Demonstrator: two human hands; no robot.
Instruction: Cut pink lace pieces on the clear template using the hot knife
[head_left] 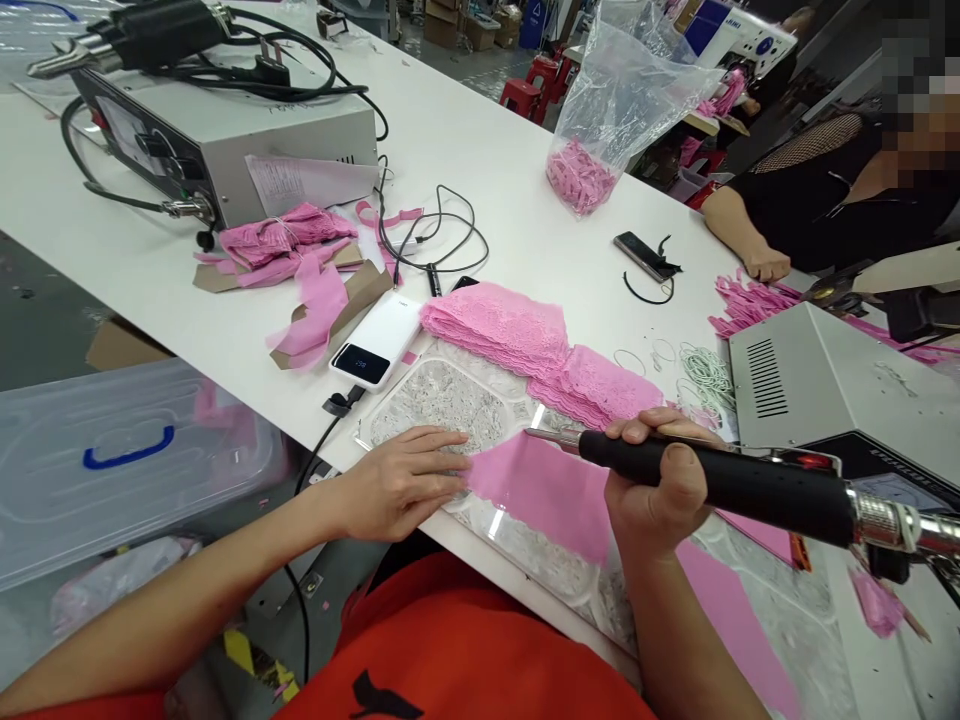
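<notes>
white, smooth tabletop [480, 130] slants across a workshop; at the far left, below it, sits a clear plastic bin [112, 510] with a blue handle, a pink patch [225, 410] showing at its lid, whether on or under it cannot be told; on the table, a grey metal box [240, 125] carries a black, metal-tipped tool [161, 40], with a crumpled pink fabric bundle [281, 235] heaped in front; next come a white, rounded power bank [394, 325] and clear, silver-flecked plastic panels [435, 390]; the left hand [416, 470] lies flat and unclenched, fingertips at the left end of a smooth pink fabric strip [544, 490], spread over the panels; behind it lies a layered stack of pink lace [506, 325]; farther back, a clear, wrinkled plastic bag [630, 70] holds pink scraps [581, 175] at its bottom; the right hand [660, 480] grips a black, cylindrical handpiece [780, 490], its metal tip at the strip's upper edge; beyond are a dark phone [641, 255], tangled pale-green loops [709, 375] and thin pink strands [750, 300] near a co-worker's hand [765, 262]; a second grey metal box [817, 360], vented with slots, stands behind the handpiece
</notes>
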